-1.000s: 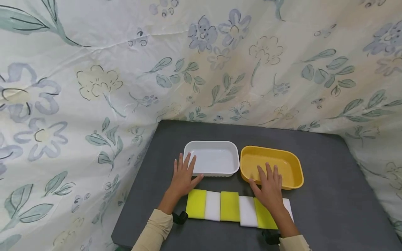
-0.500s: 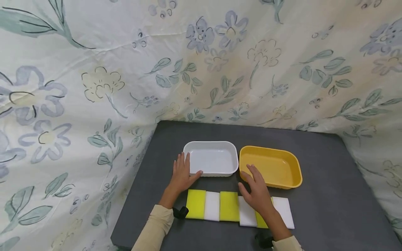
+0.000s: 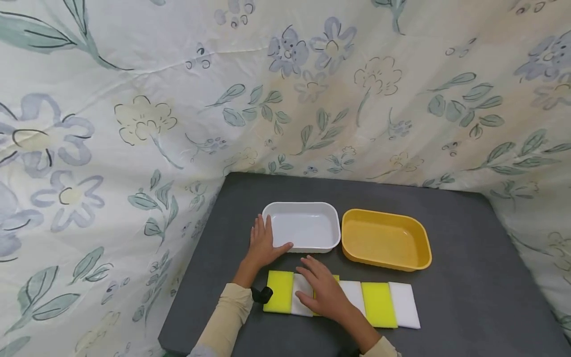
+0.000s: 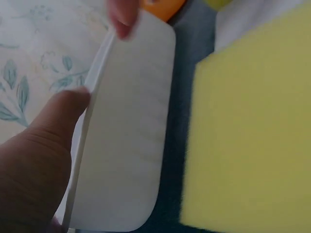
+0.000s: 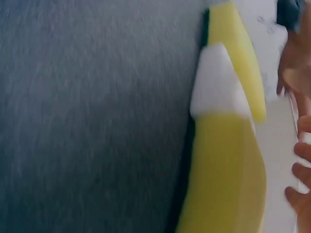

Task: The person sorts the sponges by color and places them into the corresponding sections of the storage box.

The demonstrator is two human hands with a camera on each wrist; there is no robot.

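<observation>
A white rectangular tray [image 3: 308,225] stands at the centre of the dark table. My left hand [image 3: 262,246] rests at its left end, fingers straight and thumb extended along the near side. In the left wrist view the thumb touches the rim of the tray [image 4: 124,121]. In front lies a row of alternating yellow and white flat sponge-like pads; the leftmost yellow pad [image 3: 279,292] is by my left wrist. My right hand [image 3: 327,292] is over the row's left half, fingers spread and slightly bent, holding nothing. It partly hides a white pad [image 3: 301,303] and a yellow one.
A yellow tray [image 3: 383,238] stands just right of the white one. Farther right in the row lie a yellow pad [image 3: 379,305] and a white pad [image 3: 404,305]. A floral cloth [image 3: 178,99] hangs behind and left of the dark table [image 3: 482,277].
My right hand has moved left and nearer, from over the yellow tray to over the left half of the pad row. My left hand has stayed by the white tray.
</observation>
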